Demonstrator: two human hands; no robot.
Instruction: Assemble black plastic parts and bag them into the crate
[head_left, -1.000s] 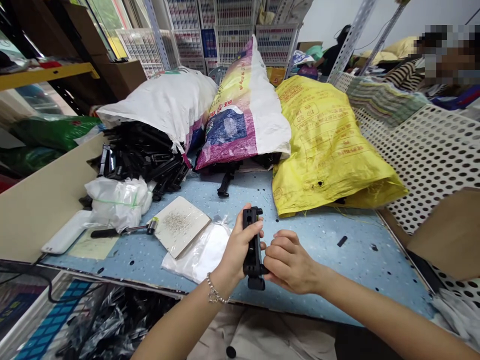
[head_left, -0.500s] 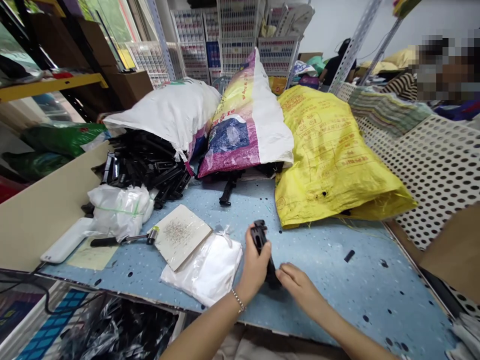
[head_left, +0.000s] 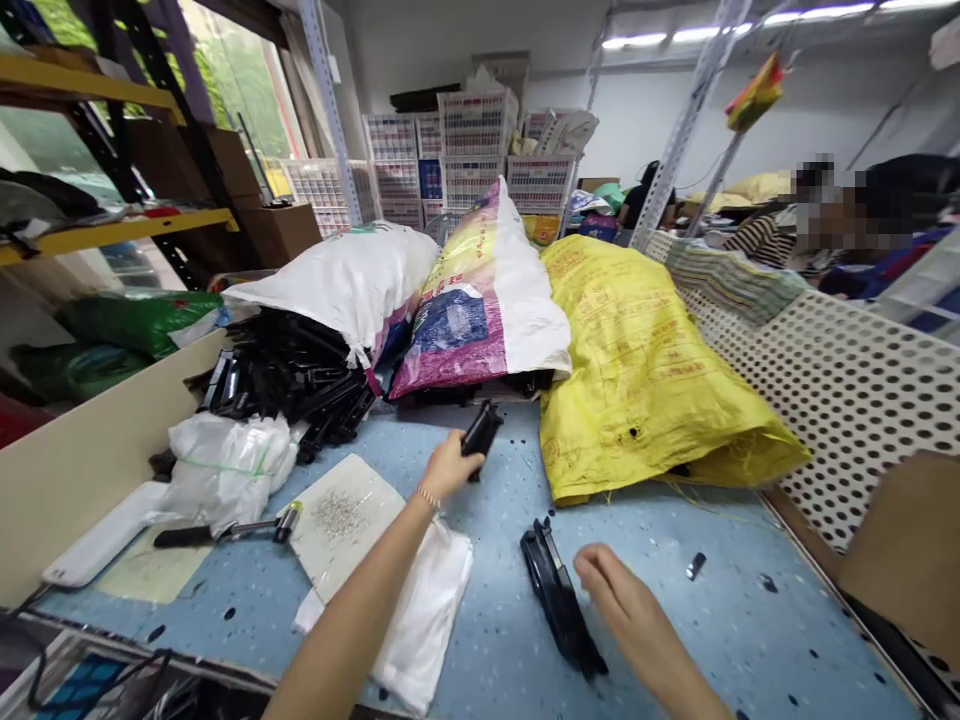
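One blue speckled workbench (head_left: 720,650) fills the lower frame; 12 o'clock is taken as straight ahead of the wearer. One white perforated panel (head_left: 847,400) stands along its edge at 2 o'clock, one beige board (head_left: 90,480) at 10 o'clock. Three woven sacks lie side by side at 12 o'clock: one white sack (head_left: 337,280), one printed white, pink and yellow sack (head_left: 487,310), one yellow sack (head_left: 645,380). Stacked plastic crates (head_left: 472,160) rise behind them, count unclear. At least two co-workers (head_left: 645,195) sit far off at 1 o'clock, too distant and blurred to count surely.

One heap of black plastic parts (head_left: 289,385) spills from the white sack at 11 o'clock, too many to count. Two white plastic bags: one (head_left: 225,470) at 10 o'clock, one (head_left: 420,620) beneath the left forearm. One square board (head_left: 341,520) carries fine grey grains; one small hammer (head_left: 225,530) lies with its head at the board's edge.

Left hand (head_left: 450,465): fingers closed on one short black plastic part (head_left: 481,435), held just above the bench at 12 o'clock. Right hand (head_left: 622,600): open, fingers loosely curved, holding nothing, just beside one long black plastic part (head_left: 559,600) lying on the bench. One small black piece (head_left: 695,566) lies at 2 o'clock. One bracelet (head_left: 429,498) on left wrist.
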